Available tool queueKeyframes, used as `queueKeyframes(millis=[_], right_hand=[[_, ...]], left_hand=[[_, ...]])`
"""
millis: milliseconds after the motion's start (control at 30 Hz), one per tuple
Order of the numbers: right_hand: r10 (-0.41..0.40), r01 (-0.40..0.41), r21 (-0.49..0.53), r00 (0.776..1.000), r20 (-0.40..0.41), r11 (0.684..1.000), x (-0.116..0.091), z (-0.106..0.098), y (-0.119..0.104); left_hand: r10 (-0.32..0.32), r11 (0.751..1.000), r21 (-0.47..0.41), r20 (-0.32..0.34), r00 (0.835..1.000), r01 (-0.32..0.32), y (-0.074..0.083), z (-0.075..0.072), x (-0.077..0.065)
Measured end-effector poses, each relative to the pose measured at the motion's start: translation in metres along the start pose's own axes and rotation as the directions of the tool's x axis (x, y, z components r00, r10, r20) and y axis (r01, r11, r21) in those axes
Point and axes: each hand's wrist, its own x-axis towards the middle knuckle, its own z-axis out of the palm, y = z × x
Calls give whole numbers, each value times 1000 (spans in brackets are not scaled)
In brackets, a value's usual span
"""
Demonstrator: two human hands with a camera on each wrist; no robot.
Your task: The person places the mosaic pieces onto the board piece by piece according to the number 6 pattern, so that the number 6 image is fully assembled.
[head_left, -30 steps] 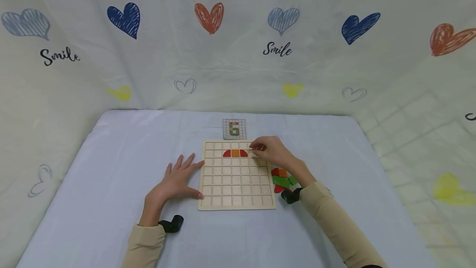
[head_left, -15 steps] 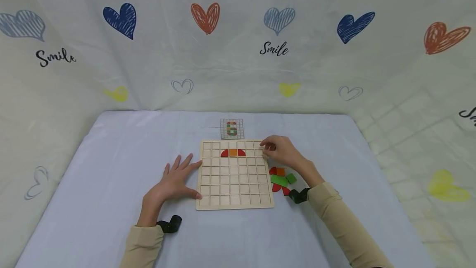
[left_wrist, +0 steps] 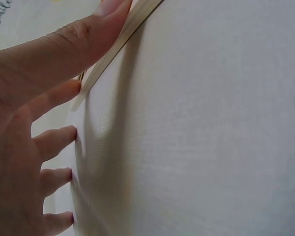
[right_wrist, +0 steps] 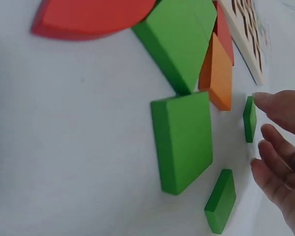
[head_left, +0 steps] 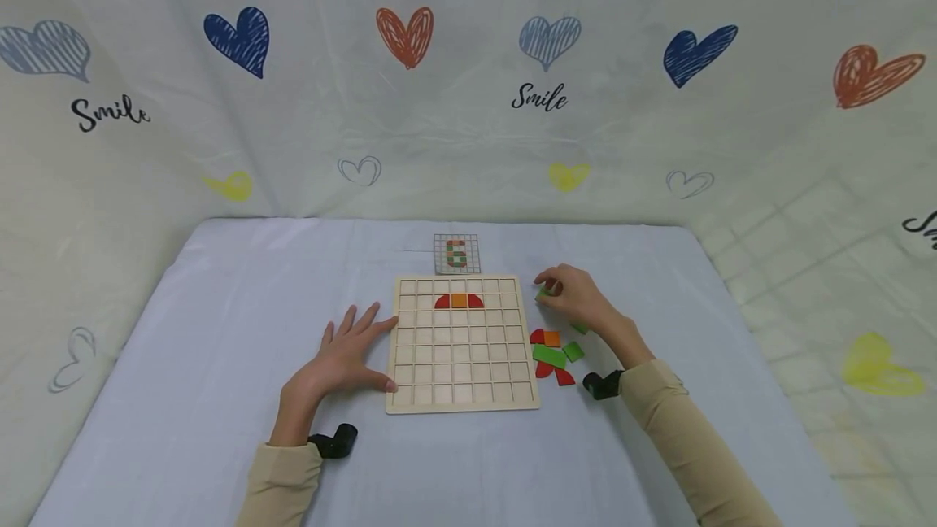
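Note:
My left hand (head_left: 344, 356) spreads its fingers at the left edge of a wooden grid board (head_left: 461, 360). Its thumb (left_wrist: 88, 37) and index finger touch that edge. Three flat pieces sit in a row on the board: a red quarter-round at each end, an orange square (head_left: 459, 301) between. Right of the board, my right hand (head_left: 578, 295) is over a green square tile (right_wrist: 250, 119), thumb tip right at the tile's edge. Its other fingers are bent loosely around a gap; the index finger is partly hidden in the right wrist view.
A small card (head_left: 457, 254) with a coloured 6 on a grid lies behind the board. Loose pieces lie to the board's right: a long green piece (head_left: 550, 356), an orange square (head_left: 552, 338), several red quarter-rounds and more green squares (right_wrist: 187, 142). A printed cloth hangs behind.
My right hand has moved right, from over the board's upper right squares to the green tile beside it. The left hand keeps its place at the board's edge.

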Motion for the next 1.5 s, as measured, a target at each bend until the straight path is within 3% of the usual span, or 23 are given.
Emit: queueKeyframes(millis=[367,567,867,1100,1300,1500], right_hand=[[92,-93,11,995,34,996,-1,3,1],[83,-85,40,996,45,996,0,2,0],[-2,1,39,999,36,999,0,1,0],[35,-37,67,999,33,997,-1,0,1],[87,-99,192,994,71,976,-2,-1,-2],[73,-106,330,991,110,938,0,-4,-13]], left_hand=[[8,1000,-3,-4,1000,-8,-1,0,0],[5,1000,-5,-4,1000,-5,0,1,0],[9,1000,-9,2,1000,-9,3,2,0],[7,1000,-4,-1,1000,-7,3,0,-2],[10,1000,-2,-3,1000,-10,2,0,-2],[3,1000,-3,-1,1000,-3,3,0,-2]])
